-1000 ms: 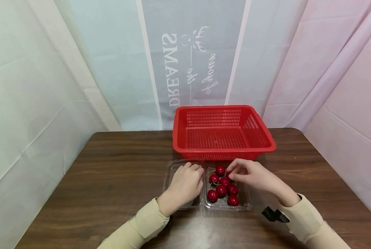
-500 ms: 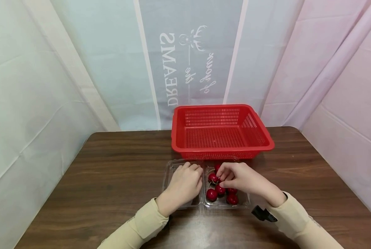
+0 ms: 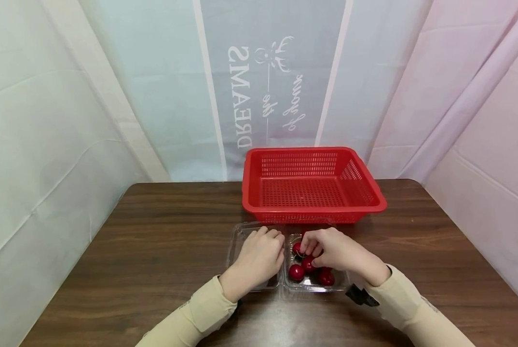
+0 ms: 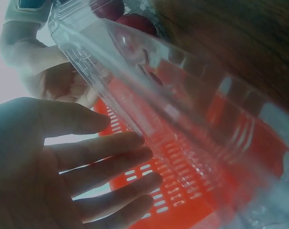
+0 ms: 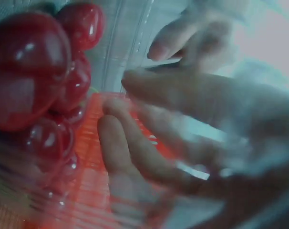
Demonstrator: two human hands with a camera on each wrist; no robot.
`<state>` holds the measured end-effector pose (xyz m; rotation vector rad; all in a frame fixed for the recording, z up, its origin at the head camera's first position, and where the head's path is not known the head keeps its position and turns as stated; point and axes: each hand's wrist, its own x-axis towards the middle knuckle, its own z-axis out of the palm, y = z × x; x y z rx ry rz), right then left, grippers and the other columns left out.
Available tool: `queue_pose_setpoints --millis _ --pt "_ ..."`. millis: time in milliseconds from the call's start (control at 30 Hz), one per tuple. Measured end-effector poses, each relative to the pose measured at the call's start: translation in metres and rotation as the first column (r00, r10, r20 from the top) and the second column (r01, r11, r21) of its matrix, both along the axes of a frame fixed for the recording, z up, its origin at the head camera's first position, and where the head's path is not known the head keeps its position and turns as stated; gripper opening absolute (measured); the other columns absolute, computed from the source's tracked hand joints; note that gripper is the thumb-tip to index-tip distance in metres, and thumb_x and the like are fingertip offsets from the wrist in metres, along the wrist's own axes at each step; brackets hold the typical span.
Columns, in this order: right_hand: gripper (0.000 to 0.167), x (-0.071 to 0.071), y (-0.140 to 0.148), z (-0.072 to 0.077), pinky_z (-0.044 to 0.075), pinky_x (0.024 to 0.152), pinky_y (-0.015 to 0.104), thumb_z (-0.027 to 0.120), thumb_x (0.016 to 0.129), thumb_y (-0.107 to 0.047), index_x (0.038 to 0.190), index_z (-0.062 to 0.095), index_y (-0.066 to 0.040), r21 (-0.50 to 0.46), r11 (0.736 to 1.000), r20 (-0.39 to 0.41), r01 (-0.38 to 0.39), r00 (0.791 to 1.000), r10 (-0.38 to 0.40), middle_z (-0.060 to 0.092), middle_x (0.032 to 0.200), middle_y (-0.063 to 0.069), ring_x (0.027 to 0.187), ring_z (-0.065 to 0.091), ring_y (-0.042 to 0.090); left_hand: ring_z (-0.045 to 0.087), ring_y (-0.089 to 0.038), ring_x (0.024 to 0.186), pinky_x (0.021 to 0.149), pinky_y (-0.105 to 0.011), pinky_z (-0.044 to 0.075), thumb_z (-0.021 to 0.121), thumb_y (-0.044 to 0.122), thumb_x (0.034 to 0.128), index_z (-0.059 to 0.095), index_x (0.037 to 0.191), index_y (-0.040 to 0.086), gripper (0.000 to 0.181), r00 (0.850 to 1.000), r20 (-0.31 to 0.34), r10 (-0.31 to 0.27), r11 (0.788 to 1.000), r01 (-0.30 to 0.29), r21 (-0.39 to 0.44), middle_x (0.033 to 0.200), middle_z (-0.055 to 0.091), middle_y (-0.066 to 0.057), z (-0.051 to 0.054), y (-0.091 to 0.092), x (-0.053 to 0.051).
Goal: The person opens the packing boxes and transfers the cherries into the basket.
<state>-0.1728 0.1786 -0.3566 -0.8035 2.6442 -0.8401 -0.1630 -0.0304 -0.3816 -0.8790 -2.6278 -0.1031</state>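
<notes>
An unfolded clear plastic clamshell box [image 3: 345,287] lies on the table, its right half holding several shiny red cherries [image 3: 296,273]. My left hand [image 3: 259,258] rests on the left half; the left wrist view shows its fingers [image 4: 111,164] fairly straight and spread against the plastic. Over the cherries hovers my right hand [image 3: 339,253], its fingers bent downward and covering some of them. In the right wrist view its fingers [image 5: 113,143] stand beside the cherries [image 5: 30,71], with no cherry seen between them. Whether the fingertips touch the fruit I cannot tell.
A red perforated plastic basket [image 3: 315,212] stands directly behind the box, with nothing seen inside it. Brown wooden tabletop [image 3: 163,241] extends to both sides. Pale fabric hangs [image 3: 172,96] around the back and sides.
My right hand has moved left from the far right cherries to over the middle of them, covering more of them. The left hand stays on the box.
</notes>
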Motion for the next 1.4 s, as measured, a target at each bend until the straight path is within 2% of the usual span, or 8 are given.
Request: queue_pose_setpoints --millis 533,633,800,1033,1400 --pt "0.027 0.004 0.007 -0.009 0.050 0.064 0.022 0.079 0.069 -0.002 0.090 0.065 -0.011 0.034 0.999 -0.001 -0.009 1.000 0.010 0.066 0.083 0.000 0.073 0.062 0.012 0.060 -0.019 0.085 0.072 -0.035 0.051 0.063 0.023 0.0852 0.069 0.091 0.013 0.013 1.000 0.002 -0.015 1.000 0.015 0.005 0.095 0.068 0.001 -0.002 0.000 0.000" --pt "0.027 0.005 0.009 -0.010 0.052 0.065 0.025 0.079 0.069 -0.002 0.091 0.065 -0.012 0.037 0.999 0.003 -0.019 1.000 0.019 0.066 0.084 0.000 0.075 0.063 0.014 0.059 -0.019 0.085 0.072 -0.035 0.050 0.062 0.023 0.0852 0.069 0.091 0.013 0.014 1.000 0.003 -0.018 1.000 0.018 0.001 0.095 0.068 0.001 -0.001 0.000 0.000" --pt "0.028 0.003 0.014 -0.010 0.053 0.067 0.031 0.079 0.069 -0.002 0.093 0.066 -0.011 0.042 0.999 -0.039 -0.032 0.999 0.034 0.066 0.085 -0.001 0.076 0.063 0.014 0.060 -0.019 0.085 0.071 -0.035 0.050 0.063 0.023 0.0848 0.069 0.091 0.013 0.013 1.000 -0.006 -0.017 1.000 0.017 0.003 0.095 0.068 0.001 -0.001 0.000 0.000" --pt "0.029 0.002 0.010 -0.018 0.052 0.066 0.026 0.079 0.068 -0.004 0.092 0.066 -0.014 0.079 0.996 -0.057 -0.051 0.997 0.056 0.067 0.085 -0.003 0.075 0.063 0.011 0.059 -0.019 0.086 0.072 -0.036 0.051 0.062 0.023 0.0853 0.069 0.091 0.013 0.013 1.000 0.002 -0.018 1.000 0.018 0.000 0.096 0.068 0.001 0.000 -0.001 0.000" --pt "0.032 0.003 0.005 -0.025 0.049 0.064 0.024 0.082 0.066 -0.009 0.092 0.066 -0.016 0.117 0.992 -0.075 -0.050 0.995 0.059 0.064 0.084 -0.008 0.074 0.061 0.008 0.059 -0.018 0.085 0.071 -0.034 0.050 0.063 0.024 0.0852 0.069 0.090 0.014 0.013 1.000 -0.008 -0.008 1.000 0.008 -0.016 0.094 0.068 0.001 -0.001 -0.001 0.001"
